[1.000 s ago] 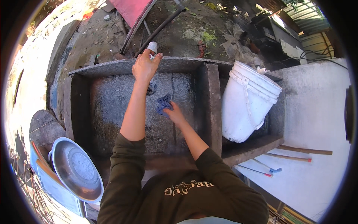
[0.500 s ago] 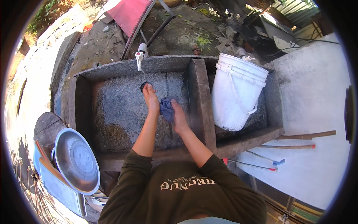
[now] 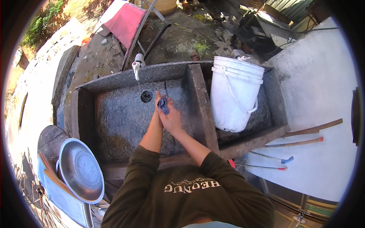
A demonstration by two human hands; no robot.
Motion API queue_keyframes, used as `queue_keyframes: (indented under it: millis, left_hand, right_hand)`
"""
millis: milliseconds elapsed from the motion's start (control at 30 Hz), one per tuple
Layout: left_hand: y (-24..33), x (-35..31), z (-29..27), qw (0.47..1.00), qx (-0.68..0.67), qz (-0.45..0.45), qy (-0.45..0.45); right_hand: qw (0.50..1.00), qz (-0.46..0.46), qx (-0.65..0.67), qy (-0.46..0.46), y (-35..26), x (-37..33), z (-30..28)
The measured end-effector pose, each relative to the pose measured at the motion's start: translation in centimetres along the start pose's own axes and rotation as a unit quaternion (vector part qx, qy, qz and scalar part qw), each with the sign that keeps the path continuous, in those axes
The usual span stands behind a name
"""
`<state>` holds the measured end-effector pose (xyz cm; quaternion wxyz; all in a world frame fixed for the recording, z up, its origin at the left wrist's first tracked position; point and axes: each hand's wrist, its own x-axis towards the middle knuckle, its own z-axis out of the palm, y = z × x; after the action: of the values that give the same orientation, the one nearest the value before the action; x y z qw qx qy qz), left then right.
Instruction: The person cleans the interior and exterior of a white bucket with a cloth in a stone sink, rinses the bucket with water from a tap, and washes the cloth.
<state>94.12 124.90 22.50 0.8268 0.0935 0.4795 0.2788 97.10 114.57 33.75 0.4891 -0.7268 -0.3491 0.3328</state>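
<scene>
A crumpled blue-grey cloth (image 3: 163, 106) is squeezed between my two hands, above the stone sink basin (image 3: 118, 121). My right hand (image 3: 172, 119) wraps round it from the right, fingers curled. Pressed against its left side is my left hand (image 3: 157, 103), whose fingers are partly hidden by the cloth and the right hand. Left of my hands, the dark round drain hole (image 3: 146, 96) shows in the wet basin floor. A white tap (image 3: 136, 70) stands over the far wall of the sink, with a thin trickle below its spout.
A white bucket (image 3: 235, 95) stands tilted in the right compartment, beyond the stone divider (image 3: 203, 102). At the lower left a metal basin (image 3: 81, 171) leans beside a board. Several sticks (image 3: 315, 129) lean by the white wall. A pink-covered frame (image 3: 125, 24) stands behind the sink.
My left hand has moved right, away from the drain hole, and has come together with my right hand around the cloth. The cloth is bunched smaller. The view has shifted slightly.
</scene>
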Motion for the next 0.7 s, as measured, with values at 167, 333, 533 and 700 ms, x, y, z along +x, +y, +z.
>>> queue_keyframes:
  millis: [167,333,533,700]
  left_hand:
    - [-3.1,-1.4,-1.3,0.948,-0.169,0.095,-0.252]
    - [-4.4,-5.4,2.3,0.948,-0.071,0.008,-0.31]
    - [-1.5,-4.1,0.9,0.992,-0.086,0.028,-0.084]
    - [-3.7,-4.5,2.1,0.976,-0.124,0.079,-0.16]
  right_hand:
    - [0.946,-0.233,-0.218,0.061,-1.6,3.1,0.6]
    - [0.969,-0.134,-0.204,0.032,-2.7,6.3,-1.4]
    - [0.926,-0.272,-0.257,0.058,-0.7,1.6,-0.1]
    - [0.967,-0.141,-0.206,0.04,-1.4,5.7,-0.4]
